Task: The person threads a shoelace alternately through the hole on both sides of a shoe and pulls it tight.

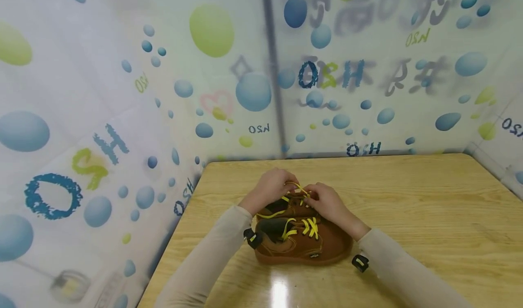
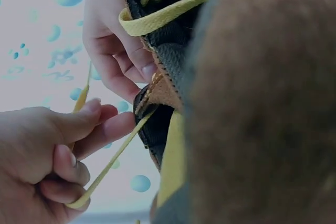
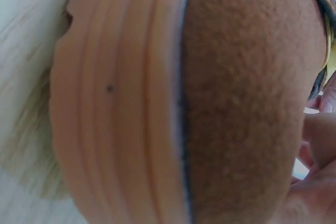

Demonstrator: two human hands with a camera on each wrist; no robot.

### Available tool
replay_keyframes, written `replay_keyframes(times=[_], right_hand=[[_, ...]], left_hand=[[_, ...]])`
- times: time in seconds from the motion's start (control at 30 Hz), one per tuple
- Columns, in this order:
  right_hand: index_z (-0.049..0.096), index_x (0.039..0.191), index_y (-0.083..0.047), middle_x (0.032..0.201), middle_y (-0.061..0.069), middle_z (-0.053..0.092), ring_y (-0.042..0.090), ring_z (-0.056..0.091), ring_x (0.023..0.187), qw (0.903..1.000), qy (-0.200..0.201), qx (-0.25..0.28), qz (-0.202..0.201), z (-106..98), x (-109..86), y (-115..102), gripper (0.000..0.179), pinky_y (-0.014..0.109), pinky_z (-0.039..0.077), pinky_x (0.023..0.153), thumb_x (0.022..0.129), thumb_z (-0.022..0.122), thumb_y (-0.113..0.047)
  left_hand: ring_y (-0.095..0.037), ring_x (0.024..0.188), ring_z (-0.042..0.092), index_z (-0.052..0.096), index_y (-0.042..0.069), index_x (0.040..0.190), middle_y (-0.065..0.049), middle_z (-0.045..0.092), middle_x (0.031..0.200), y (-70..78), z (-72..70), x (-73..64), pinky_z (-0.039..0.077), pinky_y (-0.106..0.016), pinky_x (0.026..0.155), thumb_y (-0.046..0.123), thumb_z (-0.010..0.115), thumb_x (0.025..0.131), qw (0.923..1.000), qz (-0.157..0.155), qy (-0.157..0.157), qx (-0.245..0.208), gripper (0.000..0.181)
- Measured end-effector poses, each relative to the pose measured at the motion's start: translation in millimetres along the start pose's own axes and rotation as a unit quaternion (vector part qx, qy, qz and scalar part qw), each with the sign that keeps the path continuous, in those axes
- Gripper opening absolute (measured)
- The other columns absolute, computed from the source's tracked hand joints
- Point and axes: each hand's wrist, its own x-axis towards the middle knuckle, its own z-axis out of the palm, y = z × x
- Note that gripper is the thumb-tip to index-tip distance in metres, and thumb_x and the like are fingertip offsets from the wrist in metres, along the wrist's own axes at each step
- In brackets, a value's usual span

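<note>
Two brown shoes with yellow laces lie side by side, the near shoe (image 1: pixel 286 249) in front of the far shoe (image 1: pixel 292 209). Over the far shoe's opening, my left hand (image 1: pixel 273 185) pinches a yellow lace (image 2: pixel 113 161), its tip poking up past the thumb. From the fingers the lace runs back to the shoe's eyelet edge. My right hand (image 1: pixel 328 203) grips that eyelet edge from the other side, fingers curled at it in the left wrist view. The near shoe's toe fills much of the right wrist view and partly hides the right hand (image 3: pixel 320 150).
Both shoes rest on a light wooden table (image 1: pixel 408 199). The near shoe has crossed laces (image 1: pixel 312 227) at its front and a loose loop by the opening. Behind and left of the table hangs a pale sheet (image 1: pixel 171 62) printed with blue and green dots.
</note>
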Motion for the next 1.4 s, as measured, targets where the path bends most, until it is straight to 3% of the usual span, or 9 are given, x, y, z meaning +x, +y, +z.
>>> replay_keyframes(times=[0.27, 0.37, 0.47, 0.6, 0.7, 0.8, 1.07, 1.2, 1.4], right_hand=[[0.073, 0.11, -0.009, 0.079, 0.003, 0.06, 0.011, 0.046, 0.065, 0.9999, 0.001, 0.013, 0.0, 0, -0.2, -1, 0.019, 0.028, 0.039, 0.061, 0.092, 0.069, -0.012], [0.073, 0.111, -0.009, 0.079, 0.004, 0.06, 0.011, 0.047, 0.066, 0.9999, -0.001, 0.012, 0.003, -1, -0.1, -1, 0.019, 0.028, 0.039, 0.061, 0.092, 0.069, -0.012], [0.073, 0.111, -0.01, 0.078, 0.003, 0.06, 0.011, 0.047, 0.065, 0.9999, -0.001, 0.012, 0.007, -1, 0.1, 0, 0.019, 0.027, 0.039, 0.061, 0.093, 0.068, -0.012], [0.073, 0.111, -0.012, 0.078, 0.002, 0.061, 0.011, 0.047, 0.065, 0.9999, 0.0, 0.015, 0.009, -1, -0.2, -2, 0.019, 0.027, 0.039, 0.061, 0.093, 0.068, -0.012], [0.073, 0.111, -0.012, 0.079, 0.002, 0.061, 0.011, 0.048, 0.066, 0.9998, -0.004, 0.016, 0.013, -1, -0.9, -3, 0.019, 0.027, 0.04, 0.061, 0.092, 0.069, -0.012], [0.073, 0.112, -0.012, 0.079, 0.002, 0.061, 0.011, 0.048, 0.066, 0.9997, -0.008, 0.018, 0.016, -1, -1.4, -3, 0.02, 0.027, 0.04, 0.061, 0.092, 0.069, -0.012], [0.073, 0.111, -0.012, 0.079, 0.002, 0.06, 0.011, 0.047, 0.065, 0.9998, -0.007, 0.012, 0.016, -1, -0.2, 0, 0.019, 0.028, 0.039, 0.061, 0.093, 0.068, -0.015], [0.073, 0.112, -0.011, 0.079, 0.002, 0.061, 0.011, 0.047, 0.065, 0.9997, -0.007, 0.015, 0.015, -1, -0.8, -2, 0.02, 0.028, 0.039, 0.061, 0.093, 0.068, -0.014], [0.073, 0.111, -0.011, 0.081, 0.003, 0.062, 0.012, 0.048, 0.067, 0.9997, 0.003, 0.019, 0.015, 1, -1.9, -2, 0.019, 0.029, 0.04, 0.063, 0.093, 0.068, -0.014]], left_hand=[[-0.008, 0.055, 0.056, 0.073, 0.012, 0.089, 0.002, 0.066, 0.063, -2.4, 1.4, 1.0, 0.051, -0.027, 0.067, 0.035, 0.048, 0.104, 0.9967, -0.068, -0.002, -0.044, 0.038], [-0.006, 0.058, 0.059, 0.076, 0.013, 0.097, 0.002, 0.07, 0.07, -4.1, 2.0, 1.6, 0.051, -0.025, 0.064, 0.03, 0.054, 0.102, 0.9958, -0.067, -0.006, -0.062, 0.028], [-0.004, 0.065, 0.063, 0.079, 0.015, 0.098, 0.001, 0.076, 0.082, -5.6, 1.7, 1.9, 0.05, -0.021, 0.062, 0.026, 0.063, 0.098, 0.9963, -0.045, -0.014, -0.072, 0.019], [-0.005, 0.067, 0.063, 0.08, 0.015, 0.095, 0.001, 0.077, 0.088, -4.6, -1.7, -0.3, 0.05, -0.019, 0.06, 0.026, 0.072, 0.092, 0.9954, -0.024, -0.056, -0.074, 0.014], [-0.008, 0.061, 0.064, 0.077, 0.014, 0.102, -0.001, 0.076, 0.085, -2.1, -5.2, -3.8, 0.051, -0.02, 0.057, 0.027, 0.077, 0.087, 0.9909, -0.034, -0.106, -0.076, 0.02], [-0.01, 0.055, 0.063, 0.073, 0.012, 0.108, -0.002, 0.074, 0.081, 0.0, -7.6, -6.5, 0.052, -0.021, 0.057, 0.024, 0.079, 0.085, 0.9878, -0.046, -0.13, -0.071, 0.026], [-0.005, 0.053, 0.057, 0.078, 0.016, 0.094, 0.005, 0.067, 0.063, 2.1, -9.6, -6.4, 0.048, -0.022, 0.059, 0.027, 0.067, 0.095, 0.9961, -0.044, -0.072, -0.026, 0.016], [-0.006, 0.058, 0.059, 0.078, 0.015, 0.091, 0.004, 0.071, 0.072, 2.0, -8.5, -5.2, 0.049, -0.023, 0.06, 0.026, 0.067, 0.095, 0.9979, -0.043, -0.048, -0.003, 0.015], [-0.011, 0.079, 0.068, 0.076, 0.016, 0.096, 0.004, 0.075, 0.089, 0.1, 2.8, 2.6, 0.056, -0.027, 0.075, 0.02, 0.064, 0.097, 0.9951, -0.005, -0.025, 0.096, 0.013]])
